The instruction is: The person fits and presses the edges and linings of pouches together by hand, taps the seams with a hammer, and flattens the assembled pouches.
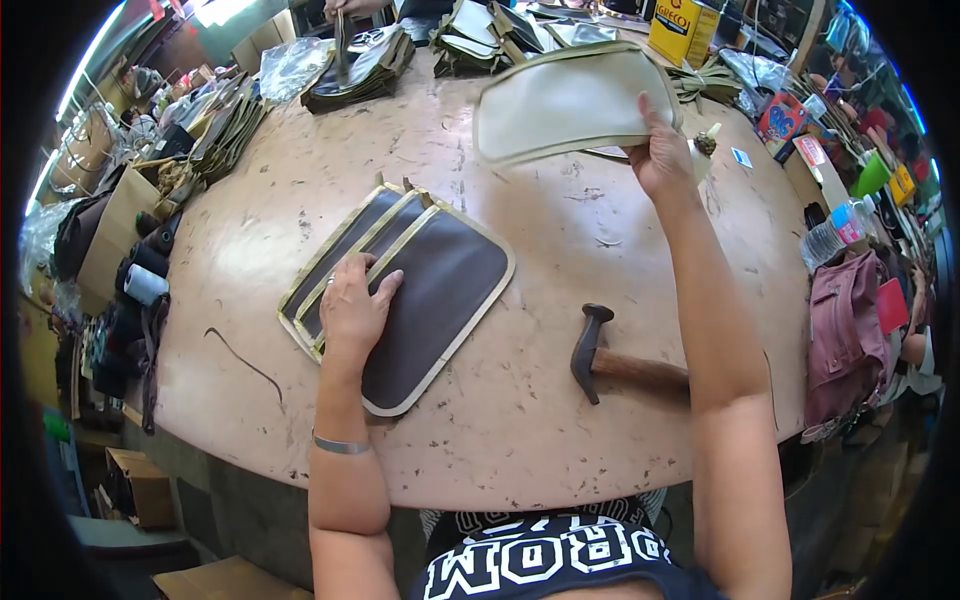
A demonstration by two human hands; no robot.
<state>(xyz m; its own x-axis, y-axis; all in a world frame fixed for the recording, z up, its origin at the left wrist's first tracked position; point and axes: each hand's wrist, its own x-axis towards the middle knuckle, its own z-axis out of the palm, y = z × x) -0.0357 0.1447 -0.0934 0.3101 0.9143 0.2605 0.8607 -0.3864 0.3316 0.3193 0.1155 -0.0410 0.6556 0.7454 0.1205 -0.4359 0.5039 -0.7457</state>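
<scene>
Handling edged panels at the bench [500, 440], mid-batch by the look of it. Left hand [355, 305] lies on the dark panels [445, 285], thumb spread from fingers, resting rather than gripping as far as shows. Panels overlap, fanned; yellowish edging runs along the visible borders, so trimming looks done there. Long axis slants near-left to far-right, small tabs poking out at far end. Right of these, raised above the bench: pale panel [560, 105], edged too, not yet set down; long axis nearly crosswise, right end tipped slightly farther away. Hammer [615, 364] lies untouched, head left, handle right. Right hand [660, 150] grips pale panel near its right end. Remaining steps: can't tell.
</scene>
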